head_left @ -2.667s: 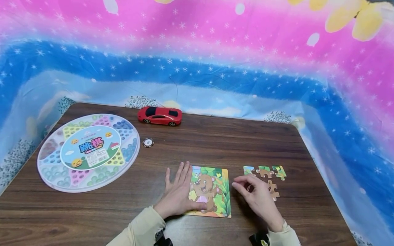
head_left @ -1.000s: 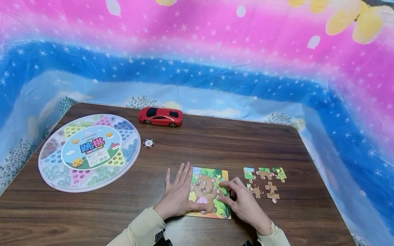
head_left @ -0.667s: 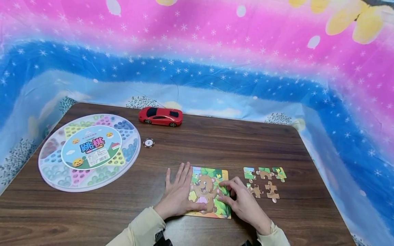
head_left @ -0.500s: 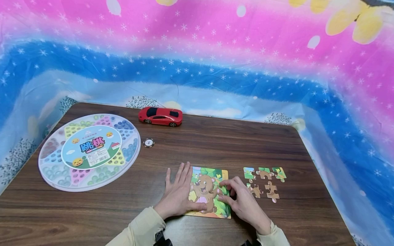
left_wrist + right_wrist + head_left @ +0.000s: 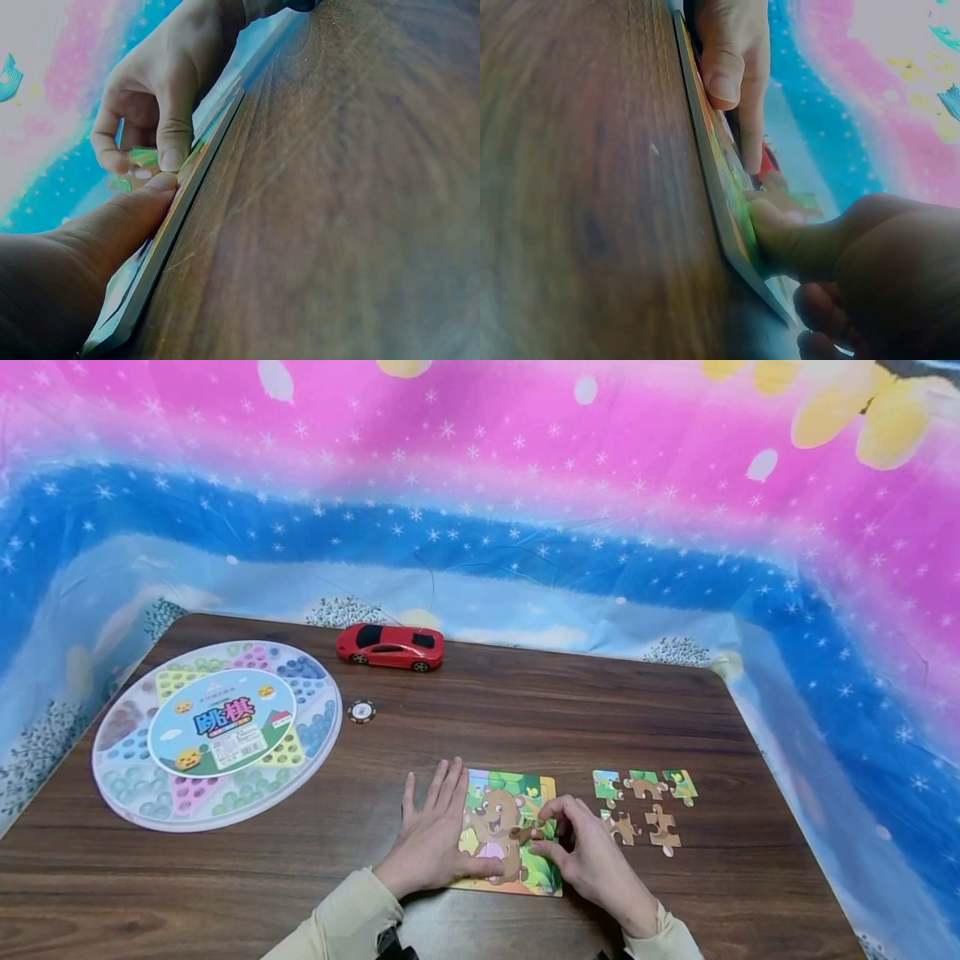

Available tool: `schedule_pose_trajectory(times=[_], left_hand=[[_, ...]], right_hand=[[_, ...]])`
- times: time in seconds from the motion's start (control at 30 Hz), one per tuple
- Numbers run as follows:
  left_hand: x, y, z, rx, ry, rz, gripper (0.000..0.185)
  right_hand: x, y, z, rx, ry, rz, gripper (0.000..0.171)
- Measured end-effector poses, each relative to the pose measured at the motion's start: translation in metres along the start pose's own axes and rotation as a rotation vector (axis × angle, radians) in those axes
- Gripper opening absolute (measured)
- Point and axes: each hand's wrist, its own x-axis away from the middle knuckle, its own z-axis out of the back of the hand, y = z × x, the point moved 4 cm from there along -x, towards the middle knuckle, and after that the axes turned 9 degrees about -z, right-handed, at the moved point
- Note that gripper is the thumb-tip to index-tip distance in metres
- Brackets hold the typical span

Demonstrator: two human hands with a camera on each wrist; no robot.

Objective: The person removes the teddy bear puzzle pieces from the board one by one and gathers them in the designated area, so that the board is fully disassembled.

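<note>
A bear jigsaw board (image 5: 510, 827) lies flat near the front edge of the brown table (image 5: 525, 710). My left hand (image 5: 442, 827) lies flat over the board's left edge, and its thumb (image 5: 135, 214) presses on the picture. My right hand (image 5: 542, 831) pinches a puzzle piece (image 5: 522, 833) between thumb and fingers, just above the right half of the board. The left wrist view shows this piece (image 5: 142, 156) as green and tilted up off the board's edge (image 5: 191, 191). Beside the right thumb (image 5: 780, 232), the piece (image 5: 795, 201) also shows in the right wrist view.
Several loose puzzle pieces (image 5: 647, 785) lie to the right of the board. A round marble game box (image 5: 217, 735) sits at the left, a poker chip (image 5: 362, 712) beside it, and a red toy car (image 5: 390, 646) at the back. A colourful cloth surrounds the table.
My right hand came from the loose pieces to the board's right half. Its fingers now pinch a piece and tilt it up. The left hand has stayed put.
</note>
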Motion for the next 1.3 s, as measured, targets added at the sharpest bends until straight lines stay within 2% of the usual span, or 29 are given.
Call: schedule_pose_trajectory(times=[0.23,0.47,0.53,0.63,0.77,0.9,0.97,1.13,1.3], left_hand=[[0.0,0.0,-0.001,-0.004,0.009,0.0,0.133],[0.0,0.001,0.0,-0.007,0.002,0.003,0.133],[0.0,0.001,0.0,-0.009,-0.003,0.006,0.133],[0.0,0.002,0.0,-0.013,-0.004,0.006,0.133],[0.001,0.002,0.0,-0.013,-0.002,0.006,0.133],[0.001,0.002,0.001,-0.006,-0.001,0.007,0.133],[0.001,0.003,0.001,-0.006,0.0,0.006,0.133],[0.001,0.003,0.001,-0.02,0.007,0.006,0.133],[0.0,0.002,0.001,-0.021,0.01,0.005,0.133]], right_hand=[[0.002,-0.001,-0.002,-0.008,-0.037,0.079,0.033],[0.004,-0.003,-0.003,-0.072,-0.087,0.111,0.05],[0.004,-0.003,-0.003,-0.094,-0.085,0.12,0.047],[0.004,-0.006,0.0,-0.124,-0.062,0.131,0.033],[0.003,-0.007,0.01,-0.146,0.026,0.167,0.018],[0.0,0.002,0.024,-0.122,0.157,0.211,0.021],[-0.001,0.01,0.033,-0.091,0.225,0.204,0.022],[0.0,0.029,0.063,-0.011,0.386,0.11,0.015],[0.007,0.054,0.094,0.087,0.528,-0.079,0.028]])
